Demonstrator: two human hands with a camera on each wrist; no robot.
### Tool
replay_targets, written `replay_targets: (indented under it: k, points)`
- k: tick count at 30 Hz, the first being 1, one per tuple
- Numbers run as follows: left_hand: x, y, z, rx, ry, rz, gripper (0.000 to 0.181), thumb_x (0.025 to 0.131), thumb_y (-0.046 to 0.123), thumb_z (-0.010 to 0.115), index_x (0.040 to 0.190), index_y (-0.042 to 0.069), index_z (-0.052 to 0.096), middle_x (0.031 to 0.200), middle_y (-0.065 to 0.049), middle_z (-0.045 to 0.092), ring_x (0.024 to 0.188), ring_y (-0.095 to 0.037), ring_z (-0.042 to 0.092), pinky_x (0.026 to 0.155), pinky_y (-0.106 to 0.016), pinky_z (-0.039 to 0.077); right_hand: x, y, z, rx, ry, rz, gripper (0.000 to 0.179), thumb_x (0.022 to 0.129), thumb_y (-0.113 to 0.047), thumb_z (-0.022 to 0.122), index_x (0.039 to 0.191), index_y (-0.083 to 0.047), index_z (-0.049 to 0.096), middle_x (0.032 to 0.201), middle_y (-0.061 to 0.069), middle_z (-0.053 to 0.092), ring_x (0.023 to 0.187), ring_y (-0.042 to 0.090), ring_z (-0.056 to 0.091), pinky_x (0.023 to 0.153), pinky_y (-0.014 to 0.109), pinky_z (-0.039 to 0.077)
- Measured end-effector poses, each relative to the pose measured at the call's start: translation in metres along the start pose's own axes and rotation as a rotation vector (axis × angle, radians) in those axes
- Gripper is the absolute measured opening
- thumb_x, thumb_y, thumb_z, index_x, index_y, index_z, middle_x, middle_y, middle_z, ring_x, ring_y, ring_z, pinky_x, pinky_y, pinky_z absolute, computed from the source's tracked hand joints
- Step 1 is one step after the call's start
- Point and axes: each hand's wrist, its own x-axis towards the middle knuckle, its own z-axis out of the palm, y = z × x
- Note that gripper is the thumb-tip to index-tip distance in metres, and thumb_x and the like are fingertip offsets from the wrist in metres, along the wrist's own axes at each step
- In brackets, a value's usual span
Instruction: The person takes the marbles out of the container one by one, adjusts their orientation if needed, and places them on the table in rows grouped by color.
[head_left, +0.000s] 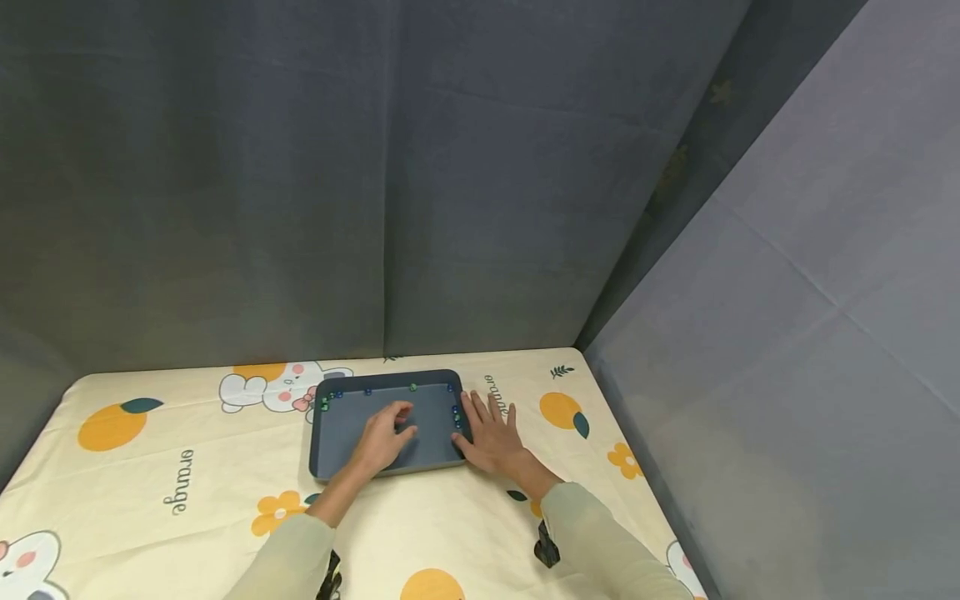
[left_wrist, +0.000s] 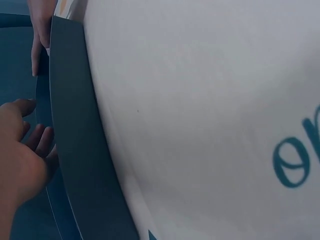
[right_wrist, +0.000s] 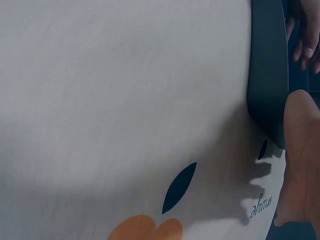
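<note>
A shallow dark grey-blue tray point(head_left: 337, 450) lies on the cloth with small blue and green marbles along its inner edges. Green and blue marbles point(head_left: 325, 406) gather in the far left corner, single ones point(head_left: 368, 391) lie by the far wall, and several more point(head_left: 457, 419) line the right wall. Over the middle of the tray, my left hand point(head_left: 384, 435) has loosely bent fingers, with thumb and forefinger apart and nothing visible between them. My right hand point(head_left: 491, 442) rests on the tray's right rim, fingers spread and straight. Both wrist views show the tray's outer wall point(left_wrist: 75, 110) close up.
A cream tablecloth point(head_left: 225, 483) printed with oranges, flowers and rabbits covers the table. Behind it hangs a dark grey curtain point(head_left: 300, 208), and a lighter grey panel point(head_left: 787, 375) slants along the right side.
</note>
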Motion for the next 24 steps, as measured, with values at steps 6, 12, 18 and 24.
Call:
replay_targets:
  k: [6, 12, 18, 24]
  points:
    - [0.007, 0.002, 0.009, 0.011, -0.039, 0.004, 0.041, 0.091, 0.005, 0.071, 0.129, -0.004, 0.060, 0.122, -0.018, 0.065, 0.110, -0.033, 0.063, 0.094, -0.046, 0.051, 0.002, 0.002, 0.003, -0.007, -0.012, 0.014, 0.078, 0.101, -0.056, 0.040, 0.162, -0.016, 0.011, 0.165, 0.010, 0.019, 0.149, 0.041, 0.014, 0.112, 0.070, 0.012]
    - [0.011, 0.005, 0.017, -0.012, -0.058, -0.005, 0.039, 0.093, 0.005, 0.070, 0.130, -0.003, 0.060, 0.123, -0.017, 0.064, 0.112, -0.032, 0.062, 0.095, -0.045, 0.051, 0.005, 0.004, 0.010, -0.001, 0.004, 0.008, 0.080, 0.101, -0.058, 0.040, 0.162, -0.017, 0.010, 0.165, 0.011, 0.019, 0.149, 0.041, 0.014, 0.111, 0.071, 0.010]
    - [0.016, 0.006, 0.023, -0.003, -0.079, -0.001, 0.038, 0.094, 0.005, 0.069, 0.130, -0.003, 0.060, 0.122, -0.017, 0.064, 0.112, -0.033, 0.062, 0.094, -0.046, 0.051, 0.006, 0.005, 0.012, -0.014, -0.001, 0.019, 0.080, 0.100, -0.061, 0.037, 0.162, -0.018, 0.009, 0.165, 0.009, 0.017, 0.149, 0.040, 0.013, 0.111, 0.071, 0.011]
    - [0.021, 0.006, 0.029, -0.007, -0.074, 0.004, 0.036, 0.094, 0.006, 0.069, 0.128, -0.004, 0.061, 0.119, -0.017, 0.066, 0.110, -0.033, 0.063, 0.094, -0.045, 0.051, 0.002, -0.001, 0.003, -0.016, -0.013, 0.026, 0.079, 0.100, -0.058, 0.041, 0.162, -0.016, 0.014, 0.164, 0.011, 0.020, 0.148, 0.041, 0.016, 0.111, 0.072, 0.013]
